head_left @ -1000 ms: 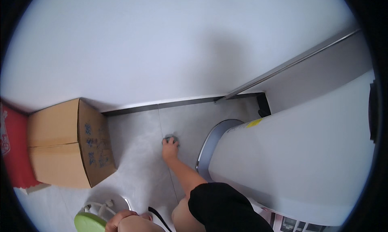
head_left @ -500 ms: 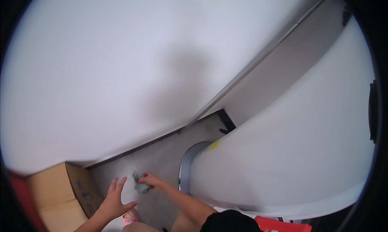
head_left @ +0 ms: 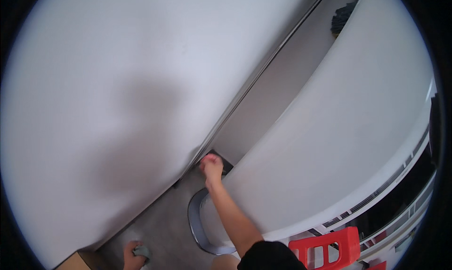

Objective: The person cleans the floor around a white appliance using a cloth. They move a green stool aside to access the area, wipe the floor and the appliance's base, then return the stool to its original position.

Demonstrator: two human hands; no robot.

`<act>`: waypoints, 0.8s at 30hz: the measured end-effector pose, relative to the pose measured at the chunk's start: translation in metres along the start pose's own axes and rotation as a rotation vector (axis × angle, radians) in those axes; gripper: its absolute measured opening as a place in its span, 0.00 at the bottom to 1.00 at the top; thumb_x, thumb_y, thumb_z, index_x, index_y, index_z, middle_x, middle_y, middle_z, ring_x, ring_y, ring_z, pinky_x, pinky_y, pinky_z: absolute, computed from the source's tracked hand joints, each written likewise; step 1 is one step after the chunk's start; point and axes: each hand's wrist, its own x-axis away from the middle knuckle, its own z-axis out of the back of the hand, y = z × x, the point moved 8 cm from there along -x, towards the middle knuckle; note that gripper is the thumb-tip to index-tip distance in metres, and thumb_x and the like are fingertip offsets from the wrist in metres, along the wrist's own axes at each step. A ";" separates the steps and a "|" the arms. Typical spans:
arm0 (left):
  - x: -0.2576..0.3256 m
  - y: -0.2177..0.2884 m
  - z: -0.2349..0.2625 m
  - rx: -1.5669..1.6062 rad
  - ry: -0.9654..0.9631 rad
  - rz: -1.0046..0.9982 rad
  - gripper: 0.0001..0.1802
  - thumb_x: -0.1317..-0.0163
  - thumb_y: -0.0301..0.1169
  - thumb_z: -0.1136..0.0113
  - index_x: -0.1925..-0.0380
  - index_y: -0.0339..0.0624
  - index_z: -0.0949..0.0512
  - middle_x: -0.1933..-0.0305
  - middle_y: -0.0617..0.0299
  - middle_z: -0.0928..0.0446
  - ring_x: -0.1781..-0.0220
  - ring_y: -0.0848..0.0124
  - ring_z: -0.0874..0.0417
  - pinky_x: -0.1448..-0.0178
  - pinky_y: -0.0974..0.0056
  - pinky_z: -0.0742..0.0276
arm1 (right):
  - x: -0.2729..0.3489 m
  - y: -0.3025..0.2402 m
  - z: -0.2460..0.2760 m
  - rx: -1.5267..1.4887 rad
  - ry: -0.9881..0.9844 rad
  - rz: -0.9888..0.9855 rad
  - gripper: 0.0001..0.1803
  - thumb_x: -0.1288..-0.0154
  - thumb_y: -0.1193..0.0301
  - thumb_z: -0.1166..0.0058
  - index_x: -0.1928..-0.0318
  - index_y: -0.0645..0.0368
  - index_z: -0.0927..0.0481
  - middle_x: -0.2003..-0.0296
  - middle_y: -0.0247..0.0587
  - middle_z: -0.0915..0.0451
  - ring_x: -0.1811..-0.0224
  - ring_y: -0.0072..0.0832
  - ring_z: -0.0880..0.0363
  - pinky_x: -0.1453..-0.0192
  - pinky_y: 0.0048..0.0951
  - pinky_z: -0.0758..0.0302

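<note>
Two hands were down at the floor (head_left: 162,227), both low beside the big white curved counter (head_left: 339,143) that filled the right side of the room. The right hand (head_left: 212,166) was stretched far forward along the counter's foot, into the tight corner where the counter met the white wall (head_left: 108,105); it was closed into a fist there, pressed near a small dark gap (head_left: 225,165) at the base. I could not tell whether anything was inside the fist. The arm ran straight out along the counter's metal kick strip (head_left: 194,220), which looked like the only way to get into so narrow a spot. The left hand (head_left: 134,253) stayed well back from the counter, low on the grey floor, fingers curled around a crumpled grey cloth (head_left: 142,252), seemingly planted there to prop the body during the long reach. A corner of a cardboard box (head_left: 75,263) showed just beyond that hand, farther from the counter. Behind the counter's near end stood a red plastic stool (head_left: 329,246), and dark shelving (head_left: 400,213) ran along its back.
</note>
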 end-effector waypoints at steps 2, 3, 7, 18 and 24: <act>-0.014 -0.035 0.009 0.029 -0.027 -0.147 0.09 0.63 0.22 0.43 0.75 0.36 0.25 0.73 0.61 0.25 0.69 0.71 0.24 0.64 0.66 0.28 | -0.071 -0.028 0.032 0.252 0.326 0.263 0.16 0.51 0.80 0.52 0.59 0.62 0.32 0.66 0.41 0.26 0.67 0.28 0.26 0.66 0.26 0.28; -0.041 -0.136 0.013 0.054 -0.081 -0.133 0.09 0.63 0.22 0.43 0.75 0.36 0.25 0.73 0.61 0.25 0.69 0.71 0.24 0.64 0.66 0.28 | -0.087 -0.037 0.057 0.424 0.415 0.309 0.18 0.52 0.79 0.51 0.57 0.63 0.32 0.66 0.43 0.26 0.65 0.33 0.26 0.62 0.29 0.29; -0.021 -0.108 0.033 0.323 -0.087 0.018 0.14 0.48 0.24 0.50 0.59 0.43 0.31 0.75 0.64 0.29 0.77 0.76 0.30 0.78 0.71 0.33 | -0.106 -0.085 0.000 0.554 0.456 0.416 0.25 0.53 0.79 0.50 0.50 0.65 0.35 0.60 0.49 0.27 0.56 0.40 0.28 0.51 0.34 0.32; -0.011 -0.053 0.032 0.109 -0.089 -0.008 0.16 0.44 0.35 0.48 0.57 0.41 0.32 0.75 0.65 0.30 0.78 0.77 0.36 0.75 0.69 0.37 | -0.154 -0.118 0.005 0.520 0.310 0.347 0.21 0.52 0.77 0.52 0.54 0.65 0.33 0.63 0.51 0.25 0.58 0.41 0.26 0.54 0.33 0.31; -0.016 -0.061 0.039 0.102 -0.080 -0.093 0.14 0.43 0.36 0.50 0.59 0.41 0.30 0.75 0.63 0.30 0.79 0.75 0.36 0.75 0.67 0.37 | -0.099 -0.130 0.002 0.156 0.520 0.299 0.13 0.48 0.73 0.55 0.62 0.65 0.32 0.69 0.47 0.27 0.65 0.37 0.29 0.57 0.33 0.32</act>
